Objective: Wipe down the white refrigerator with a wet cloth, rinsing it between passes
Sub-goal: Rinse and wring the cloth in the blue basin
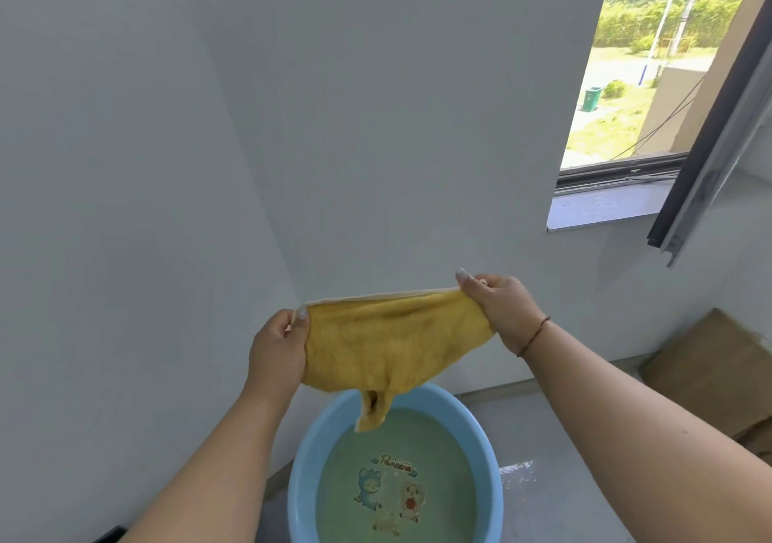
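Observation:
A yellow cloth hangs stretched between both hands, above a blue basin on the floor. My left hand pinches the cloth's left top corner. My right hand grips its right top corner. The cloth's lower corner droops down to just over the greenish water in the basin. A large white flat surface fills the left of the view; I cannot tell whether it is the refrigerator's side or a wall.
A white wall meets that surface in a corner behind the cloth. An open window with a grey sill sits at upper right. Brown cardboard leans against the wall at right. A wet patch marks the grey floor beside the basin.

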{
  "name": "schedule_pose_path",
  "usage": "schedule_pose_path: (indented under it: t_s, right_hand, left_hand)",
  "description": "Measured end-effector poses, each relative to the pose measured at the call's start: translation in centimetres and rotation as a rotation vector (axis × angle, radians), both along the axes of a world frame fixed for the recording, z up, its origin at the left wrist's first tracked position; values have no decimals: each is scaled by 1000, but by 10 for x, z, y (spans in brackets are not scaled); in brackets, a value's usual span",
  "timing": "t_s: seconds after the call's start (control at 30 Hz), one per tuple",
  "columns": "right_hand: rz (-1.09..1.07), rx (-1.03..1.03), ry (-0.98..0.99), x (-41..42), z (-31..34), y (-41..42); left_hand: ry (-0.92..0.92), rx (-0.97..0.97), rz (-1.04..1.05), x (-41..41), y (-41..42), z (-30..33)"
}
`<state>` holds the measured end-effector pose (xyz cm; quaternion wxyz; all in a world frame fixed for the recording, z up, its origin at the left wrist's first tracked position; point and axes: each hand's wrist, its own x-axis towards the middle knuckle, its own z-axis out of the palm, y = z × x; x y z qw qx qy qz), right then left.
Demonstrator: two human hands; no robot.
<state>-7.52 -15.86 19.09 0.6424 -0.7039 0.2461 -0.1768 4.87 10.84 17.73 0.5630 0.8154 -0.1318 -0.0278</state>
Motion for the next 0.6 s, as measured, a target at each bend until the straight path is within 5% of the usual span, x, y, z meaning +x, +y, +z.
schedule_pose_path:
  t_s: [0.13,0.23,0.33,0.6]
  right_hand:
    - [472,380,41,-5,2,-9]
    - [464,730,-195,-2,-5,-20]
    - [498,619,128,-5,-39,3]
    - [220,678,309,10,-64,22]
  left_hand:
    - [105,-78,9,6,5,7]
    - [619,-485,-222,4,13,19]
    - [961,-445,-375,-16,17,-3]
    - [954,-347,-246,-4,5,-30]
